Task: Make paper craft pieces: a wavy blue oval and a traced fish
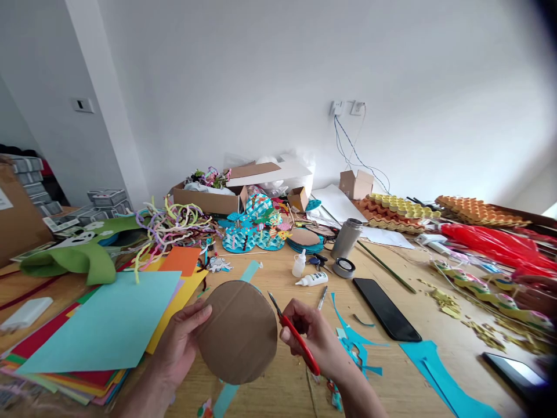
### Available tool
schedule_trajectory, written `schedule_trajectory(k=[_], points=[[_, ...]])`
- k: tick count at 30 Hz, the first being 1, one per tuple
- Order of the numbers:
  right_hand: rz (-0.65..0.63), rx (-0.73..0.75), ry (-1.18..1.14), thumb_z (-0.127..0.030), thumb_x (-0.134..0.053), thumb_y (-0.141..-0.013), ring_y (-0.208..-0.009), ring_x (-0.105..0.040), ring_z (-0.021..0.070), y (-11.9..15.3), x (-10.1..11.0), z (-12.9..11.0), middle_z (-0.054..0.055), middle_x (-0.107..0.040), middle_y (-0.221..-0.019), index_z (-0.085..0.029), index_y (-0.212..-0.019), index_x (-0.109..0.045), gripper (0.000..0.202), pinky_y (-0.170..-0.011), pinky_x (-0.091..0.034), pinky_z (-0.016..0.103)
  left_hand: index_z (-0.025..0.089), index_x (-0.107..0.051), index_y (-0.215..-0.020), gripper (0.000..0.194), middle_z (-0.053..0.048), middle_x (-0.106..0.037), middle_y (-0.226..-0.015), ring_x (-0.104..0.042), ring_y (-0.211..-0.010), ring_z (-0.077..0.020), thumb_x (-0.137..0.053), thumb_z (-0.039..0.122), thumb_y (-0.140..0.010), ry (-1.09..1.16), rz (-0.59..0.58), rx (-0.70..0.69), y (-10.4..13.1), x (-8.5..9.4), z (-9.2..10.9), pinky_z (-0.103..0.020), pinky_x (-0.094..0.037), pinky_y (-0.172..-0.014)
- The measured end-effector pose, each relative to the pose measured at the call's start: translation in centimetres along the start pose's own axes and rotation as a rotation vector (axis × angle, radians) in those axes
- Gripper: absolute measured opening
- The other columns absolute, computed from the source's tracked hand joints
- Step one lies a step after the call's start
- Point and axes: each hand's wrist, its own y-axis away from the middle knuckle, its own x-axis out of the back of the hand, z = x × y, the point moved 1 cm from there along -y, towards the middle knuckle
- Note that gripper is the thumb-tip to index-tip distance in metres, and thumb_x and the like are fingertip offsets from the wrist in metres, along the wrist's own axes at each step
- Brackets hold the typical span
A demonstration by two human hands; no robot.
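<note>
A round piece of brown cardboard point(238, 334) is held up over the table, gripped at its left edge by my left hand point(185, 337), thumb on the front face. Red-handled scissors point(299, 342) are in my right hand point(315, 334); their blades point up and left, close to the disc's right edge. Whether the blades touch the cardboard I cannot tell. Behind and under the disc runs a light blue paper strip point(227, 399). Right of my right hand lie blue paper scraps point(359, 348).
Coloured paper sheets point(117, 325) are stacked at left, below pipe cleaners point(174, 223). Glue bottles point(312, 280), a grey flask point(347, 238) and a black phone point(386, 309) stand or lie beyond my right hand. Egg trays point(404, 206) and a red plastic bag point(483, 247) are at right.
</note>
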Motion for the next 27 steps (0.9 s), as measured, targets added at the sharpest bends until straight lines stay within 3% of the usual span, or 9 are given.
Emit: schedule_trajectory(k=[9, 16, 27], points=[[-0.055, 0.054, 0.042, -0.050, -0.075, -0.067, -0.053, -0.037, 0.0076, 0.40, 0.21, -0.56, -0.006, -0.043, -0.059, -0.018, -0.069, -0.047, 0.043, -0.048, -0.027, 0.021, 0.019, -0.075, -0.071, 0.029, 0.000, -0.073, -0.075, -0.061, -0.079, -0.0146, -0.088, 0.026, -0.046, -0.079, -0.063, -0.062, 0.20, 0.19, -0.19, -0.023, -0.044, -0.074], [-0.047, 0.037, 0.046, -0.052, -0.076, -0.065, -0.055, -0.033, 0.0076, 0.33, 0.18, -0.65, -0.006, -0.041, -0.059, -0.018, -0.066, -0.045, 0.046, -0.050, -0.025, 0.022, 0.018, -0.075, -0.070, 0.030, -0.002, -0.072, -0.076, -0.061, -0.084, -0.0181, -0.088, 0.026, -0.044, -0.101, -0.016, -0.077, 0.25, 0.23, -0.14, -0.024, -0.043, -0.075], [-0.036, 0.006, 0.094, -0.054, -0.074, -0.065, -0.055, -0.031, 0.0080, 0.51, 0.39, -1.06, -0.006, -0.040, -0.058, -0.019, -0.065, -0.044, 0.046, -0.050, -0.024, 0.023, 0.018, -0.076, -0.070, 0.028, 0.000, -0.070, -0.073, -0.058, -0.076, -0.0146, -0.088, 0.025, -0.046, -0.091, -0.072, -0.063, 0.39, -0.06, -0.02, -0.022, -0.043, -0.069]])
